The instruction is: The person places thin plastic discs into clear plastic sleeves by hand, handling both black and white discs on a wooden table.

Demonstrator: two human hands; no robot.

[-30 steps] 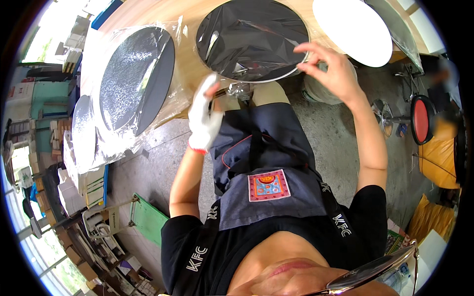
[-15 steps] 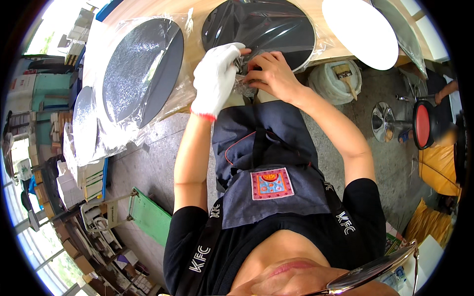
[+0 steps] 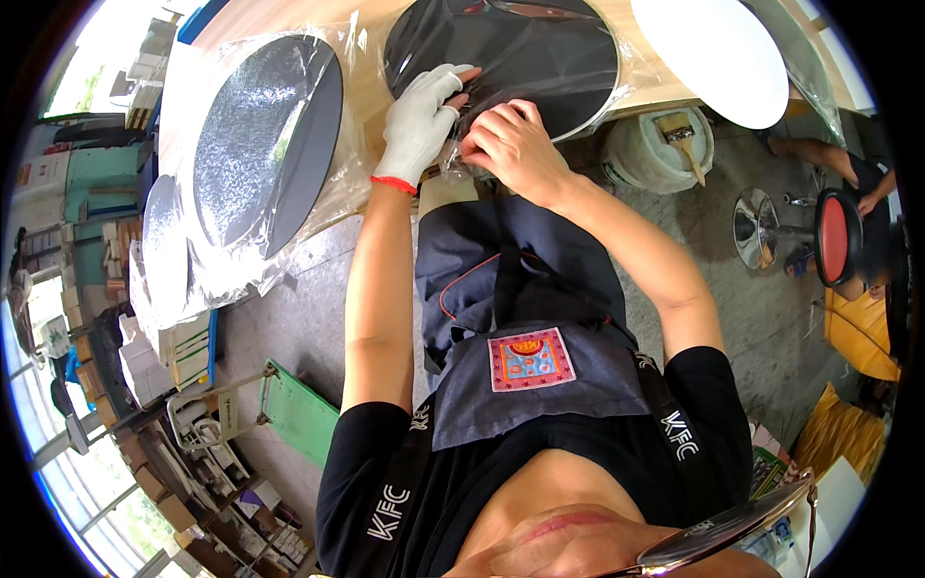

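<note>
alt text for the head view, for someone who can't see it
Seen from above, a person's white-gloved left hand and bare right hand pinch the clear plastic wrap at the near edge of a round black disc on a wooden table. More wrapped discs lie to the left, and a bucket with a brush stands on the floor.

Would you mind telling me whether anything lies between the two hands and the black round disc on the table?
Yes: clear plastic wrap covers the black disc. The gloved left hand and bare right hand pinch that wrap at the disc's near edge.
</note>
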